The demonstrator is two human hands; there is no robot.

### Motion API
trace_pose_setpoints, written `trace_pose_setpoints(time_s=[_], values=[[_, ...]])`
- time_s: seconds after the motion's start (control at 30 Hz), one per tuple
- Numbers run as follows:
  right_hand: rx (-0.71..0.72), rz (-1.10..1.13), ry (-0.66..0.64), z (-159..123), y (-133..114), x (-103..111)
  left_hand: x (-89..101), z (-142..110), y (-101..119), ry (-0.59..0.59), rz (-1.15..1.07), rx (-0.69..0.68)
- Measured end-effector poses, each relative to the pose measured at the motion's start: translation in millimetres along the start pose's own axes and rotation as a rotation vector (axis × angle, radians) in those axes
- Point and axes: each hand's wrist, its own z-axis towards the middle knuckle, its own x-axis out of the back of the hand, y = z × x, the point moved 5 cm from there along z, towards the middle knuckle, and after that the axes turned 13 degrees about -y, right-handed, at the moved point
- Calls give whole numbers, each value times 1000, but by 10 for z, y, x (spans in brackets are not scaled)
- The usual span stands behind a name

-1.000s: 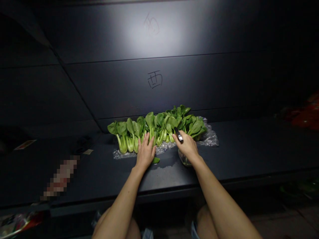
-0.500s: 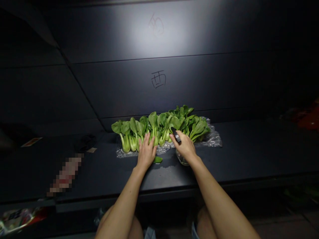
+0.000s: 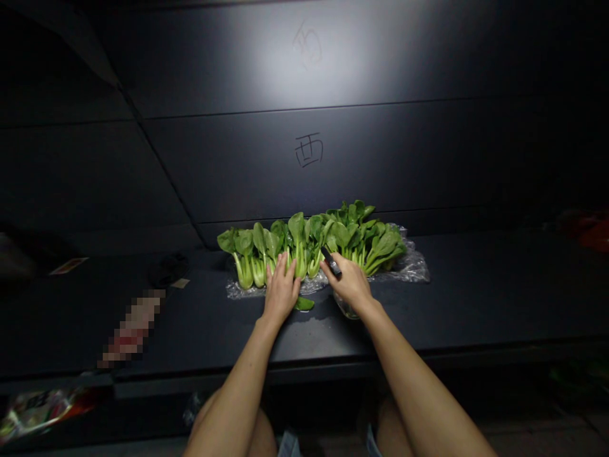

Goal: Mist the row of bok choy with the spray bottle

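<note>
Held the left hand (image 3: 281,292) open, fingers spread over the front of the bok choy row (image 3: 297,231), left of its middle, and gripped a black-headed clear spray bottle (image 3: 332,261) in the right hand (image 3: 351,279), just in front of the row's right half. Saw crumpled clear plastic film (image 3: 415,265) under the row, jutting past its right end, and one loose green leaf (image 3: 304,304) on the dark shelf (image 3: 480,285) in front of it. Noted a handwritten character (image 3: 309,150) on the dark panel (image 3: 228,168) behind the row, and a small pale card (image 3: 181,283) to its left.
</note>
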Motion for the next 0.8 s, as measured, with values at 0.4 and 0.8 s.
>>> trace_pose_setpoints(time_s=[0.4,0.8], values=[[-7,-5,-35,7,-37,-9,17,-16,-28,-11,-12,21],[4,-78,-101,-45,29,16,34,-36,-70,-8,-9,44]])
